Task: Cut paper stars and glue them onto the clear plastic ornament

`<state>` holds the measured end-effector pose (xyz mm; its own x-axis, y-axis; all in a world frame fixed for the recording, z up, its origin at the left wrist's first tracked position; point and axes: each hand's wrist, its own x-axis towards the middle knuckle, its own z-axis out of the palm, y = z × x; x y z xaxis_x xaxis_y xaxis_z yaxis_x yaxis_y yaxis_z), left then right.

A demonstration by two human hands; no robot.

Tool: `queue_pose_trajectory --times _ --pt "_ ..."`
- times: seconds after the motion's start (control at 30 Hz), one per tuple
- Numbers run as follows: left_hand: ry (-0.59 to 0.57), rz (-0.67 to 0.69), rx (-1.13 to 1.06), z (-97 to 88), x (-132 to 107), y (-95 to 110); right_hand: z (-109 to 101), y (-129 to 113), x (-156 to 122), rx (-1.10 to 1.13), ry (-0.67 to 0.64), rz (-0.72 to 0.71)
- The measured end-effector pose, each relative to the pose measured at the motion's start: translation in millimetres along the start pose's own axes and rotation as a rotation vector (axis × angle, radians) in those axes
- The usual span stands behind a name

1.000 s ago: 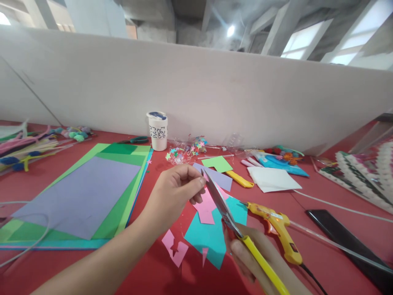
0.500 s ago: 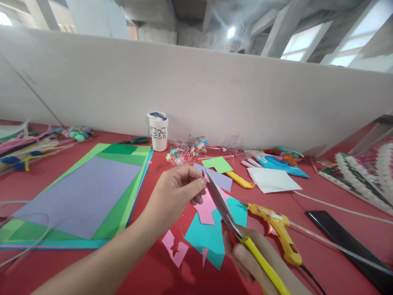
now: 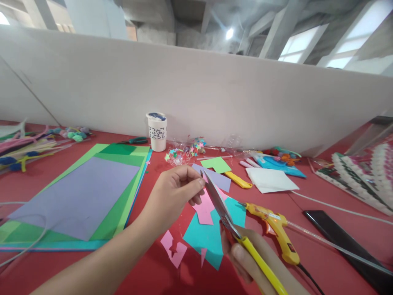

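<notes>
A white partition [image 3: 196,94] crosses the frame behind a red table [image 3: 147,274]. Just below centre, the left hand [image 3: 179,186] has thumb and forefinger pinched together at the tips of the scissors [image 3: 222,211]; anything between them is too small to make out. The right hand [image 3: 242,256], lower right of centre, grips the scissors' yellow handle, whose end the bottom edge cuts off; the blades stand slightly parted. They partly hide pink paper [image 3: 204,211] lying on a teal sheet [image 3: 205,237]. A black object [image 3: 340,241] runs out of frame at lower right. Near centre, a lidded white cup [image 3: 158,135] hides its contents; beside it, clear plastic packaging [image 3: 181,155] shows coloured stars.
</notes>
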<state>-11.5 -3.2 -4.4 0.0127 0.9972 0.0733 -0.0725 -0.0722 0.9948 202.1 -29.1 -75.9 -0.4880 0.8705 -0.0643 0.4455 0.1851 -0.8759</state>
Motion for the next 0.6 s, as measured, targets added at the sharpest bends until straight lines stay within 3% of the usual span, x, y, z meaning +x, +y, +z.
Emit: queue_pose_trajectory --times 0.17,0.6 --pt "-0.006 0.004 0.003 0.2 0 -1 -1 -20 8 0.011 -0.020 -0.015" --pt "-0.011 -0.012 -0.023 -0.4 1 -1 2 -16 9 -0.031 0.008 0.003"
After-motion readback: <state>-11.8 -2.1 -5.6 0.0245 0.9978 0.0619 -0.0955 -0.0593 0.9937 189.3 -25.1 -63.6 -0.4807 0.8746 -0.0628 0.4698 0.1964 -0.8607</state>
